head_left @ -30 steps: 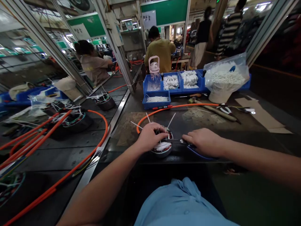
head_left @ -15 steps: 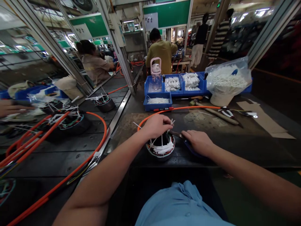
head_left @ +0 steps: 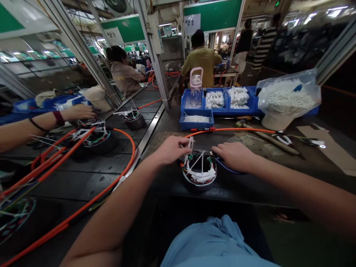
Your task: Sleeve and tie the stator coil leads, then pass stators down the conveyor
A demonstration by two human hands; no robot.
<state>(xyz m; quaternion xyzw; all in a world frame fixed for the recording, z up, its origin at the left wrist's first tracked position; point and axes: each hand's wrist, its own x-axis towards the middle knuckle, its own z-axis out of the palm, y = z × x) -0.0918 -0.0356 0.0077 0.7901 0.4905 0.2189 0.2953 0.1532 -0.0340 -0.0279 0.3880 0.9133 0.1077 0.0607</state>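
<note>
A round motor stator (head_left: 199,181) sits on the dark bench in front of me, with white sleeves and ties laced around its winding and an open middle. My left hand (head_left: 174,149) is at its far left rim, thumb and fingers closed on upright white cable ties (head_left: 190,143). My right hand (head_left: 235,155) grips a blue-handled hand tool (head_left: 229,169) at the right of the rim. The tool's thin tip points left over the stator; its exact kind is partly hidden by my fingers.
Behind stand blue bins (head_left: 219,100) of white sleeves, a small blue tray (head_left: 196,124), a pink-handled bottle (head_left: 196,91) and a bagged bucket (head_left: 287,100). An orange cable (head_left: 236,129) and a wooden-handled hammer (head_left: 271,139) lie nearby. At left, a co-worker's hand (head_left: 80,112) touches another stator (head_left: 100,142).
The view has swung left. My left hand has moved left across the stator's far rim, uncovering its middle. A co-worker's arm has reached farther in from the left.
</note>
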